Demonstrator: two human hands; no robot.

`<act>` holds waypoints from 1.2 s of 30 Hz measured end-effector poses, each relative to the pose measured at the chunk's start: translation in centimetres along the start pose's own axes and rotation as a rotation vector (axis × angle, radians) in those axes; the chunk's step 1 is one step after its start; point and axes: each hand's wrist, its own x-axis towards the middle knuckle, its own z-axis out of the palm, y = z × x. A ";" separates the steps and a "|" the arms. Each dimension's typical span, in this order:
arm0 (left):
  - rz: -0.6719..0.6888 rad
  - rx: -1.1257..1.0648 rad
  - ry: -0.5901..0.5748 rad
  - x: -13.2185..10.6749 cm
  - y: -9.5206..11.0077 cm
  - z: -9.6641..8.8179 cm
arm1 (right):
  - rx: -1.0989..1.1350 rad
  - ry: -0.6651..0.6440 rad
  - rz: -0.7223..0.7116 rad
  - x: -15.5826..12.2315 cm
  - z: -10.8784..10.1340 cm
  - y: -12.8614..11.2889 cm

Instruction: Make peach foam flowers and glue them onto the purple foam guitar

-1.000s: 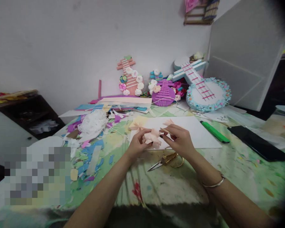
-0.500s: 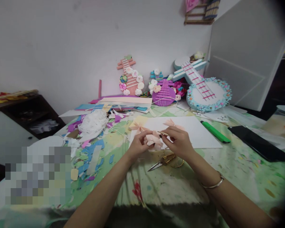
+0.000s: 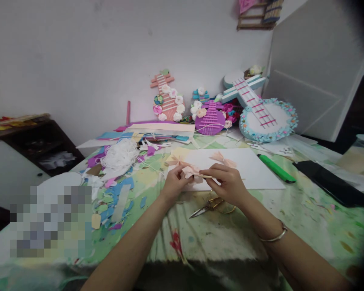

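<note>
Over the near edge of the smooth white rectangular sheet (image 3: 262, 176), the left hand's (image 3: 173, 184) thumb and fingers are pinched together on the left side of a pale pink, ruffled paper flower (image 3: 190, 173), a side grip that seems meant to steady it without crushing the petals. The right hand's (image 3: 226, 182) fingers close around a thin, pale wooden-looking stick (image 3: 206, 176), held nearly level, probably for fine control; its tip points left at the flower, though whether they touch I cannot tell. Both forearms slant inward from the lower corners, the hands facing each other and the right fingers curled. Beyond them, a pale pink fringed paper piece (image 3: 223, 159) lies on the sheet, likely within easy reach. Nearer the body, gold-handled metal scissors (image 3: 206, 209) rest on the green-patterned tablecloth (image 3: 224, 238), apparently set aside to leave both hands free.
</note>
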 end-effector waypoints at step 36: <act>-0.095 -0.441 0.046 -0.1 0.6 0.1 | -0.149 -0.132 0.259 0.2 -0.3 0.2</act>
